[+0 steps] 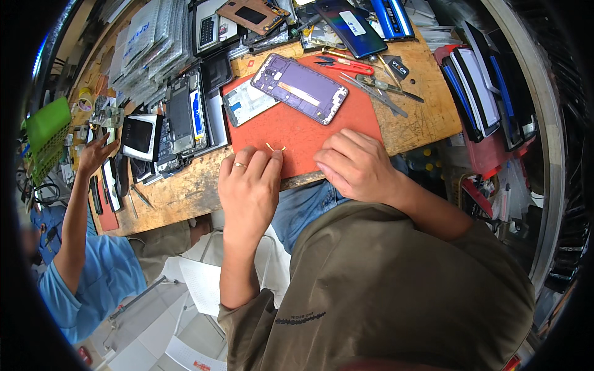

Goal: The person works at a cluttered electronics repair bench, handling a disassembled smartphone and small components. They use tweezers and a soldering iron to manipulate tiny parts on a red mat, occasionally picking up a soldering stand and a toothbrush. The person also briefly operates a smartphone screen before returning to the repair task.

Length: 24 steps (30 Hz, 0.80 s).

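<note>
My left hand (250, 182), with a ring on one finger, rests at the near edge of a red mat (359, 111). Its fingers are curled down, and a small yellow strip (270, 147) shows right at the fingertips. Whether they grip it is hidden. To the right, my right hand (352, 162) lies on the mat with its fingers bent under. Whatever it may hold is out of sight. Beyond both hands a purple phone frame (297, 85) lies tilted, its corner overlapping a whitish phone panel (250, 106).
Red-handled cutters (348, 65), tweezers (377, 98) and a thin blade tool (405, 94) lie at the mat's far right. Opened devices (179, 120) and bubble-wrapped packs (145, 46) crowd the left. Another person's hand (96, 151) reaches onto the wooden bench (179, 207) there.
</note>
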Each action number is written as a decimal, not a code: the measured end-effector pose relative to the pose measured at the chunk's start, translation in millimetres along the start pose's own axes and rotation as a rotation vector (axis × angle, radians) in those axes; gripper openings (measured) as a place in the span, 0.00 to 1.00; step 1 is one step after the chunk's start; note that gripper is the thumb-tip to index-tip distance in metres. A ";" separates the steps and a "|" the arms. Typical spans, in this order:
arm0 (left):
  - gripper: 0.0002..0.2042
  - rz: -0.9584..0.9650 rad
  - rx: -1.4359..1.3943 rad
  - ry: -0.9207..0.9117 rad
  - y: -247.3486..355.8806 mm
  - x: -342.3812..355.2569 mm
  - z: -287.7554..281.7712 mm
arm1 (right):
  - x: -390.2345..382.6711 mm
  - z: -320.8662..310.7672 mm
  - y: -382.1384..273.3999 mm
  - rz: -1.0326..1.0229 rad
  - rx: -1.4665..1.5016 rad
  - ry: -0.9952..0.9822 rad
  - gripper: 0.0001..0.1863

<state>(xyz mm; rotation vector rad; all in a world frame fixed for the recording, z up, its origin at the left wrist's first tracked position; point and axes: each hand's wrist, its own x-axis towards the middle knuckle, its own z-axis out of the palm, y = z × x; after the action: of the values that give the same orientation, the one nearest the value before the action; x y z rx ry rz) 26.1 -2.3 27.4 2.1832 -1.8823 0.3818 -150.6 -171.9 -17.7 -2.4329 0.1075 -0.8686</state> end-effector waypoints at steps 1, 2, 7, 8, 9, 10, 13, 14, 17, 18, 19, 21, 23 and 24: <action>0.11 -0.027 -0.056 -0.028 -3.7 0.7 -0.8 | -0.1 0.1 0.1 0.005 -0.001 -0.004 0.10; 0.11 -0.053 -0.113 -0.056 -7.7 0.9 -1.2 | -0.4 0.1 0.1 0.000 -0.006 0.003 0.10; 0.08 -0.291 -0.455 0.011 -13.7 -4.2 12.6 | -2.3 0.6 -0.3 0.001 -0.014 0.013 0.10; 0.09 -0.304 -0.473 0.043 -12.1 -6.0 16.9 | -2.4 0.5 0.0 -0.001 -0.027 0.009 0.10; 0.09 -0.306 -0.443 0.080 -11.0 -7.5 20.6 | -2.8 0.3 0.1 -0.004 -0.035 0.008 0.10; 0.09 -0.312 -0.415 0.115 -8.2 -9.5 23.8 | -3.3 0.0 -0.2 -0.005 -0.041 0.004 0.10; 0.09 -0.321 -0.339 0.142 -2.9 -13.8 24.8 | -3.3 -0.8 0.0 -0.015 -0.003 0.008 0.11; 0.09 -0.281 -0.290 0.145 -2.6 -13.6 23.1 | -2.8 -0.8 0.0 -0.024 -0.002 0.015 0.11; 0.09 -0.174 -0.159 0.104 -1.1 -10.2 15.7 | -1.0 0.1 0.5 -0.030 -0.011 0.013 0.11; 0.09 -0.141 -0.118 0.081 -0.4 -8.5 13.1 | -0.5 0.7 0.6 -0.033 -0.016 0.018 0.11; 0.09 -0.134 -0.093 0.070 0.2 -6.5 10.9 | -0.2 1.5 0.6 -0.039 -0.020 0.029 0.11; 0.09 -0.118 -0.045 0.049 1.1 -2.1 7.6 | -0.5 2.5 1.2 -0.038 -0.024 0.025 0.12; 0.07 -0.111 -0.053 0.011 -1.4 2.8 5.1 | -1.2 3.7 2.1 -0.047 -0.032 0.032 0.12; 0.07 -0.115 -0.070 -0.008 -2.3 5.0 4.4 | -1.7 4.2 2.6 -0.053 -0.039 0.039 0.12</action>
<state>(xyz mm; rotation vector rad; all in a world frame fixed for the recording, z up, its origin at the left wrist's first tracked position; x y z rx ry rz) 29.3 -8.1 24.9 2.2368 -1.7363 0.2818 -149.1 -171.8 -22.7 -2.4659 0.0748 -0.9461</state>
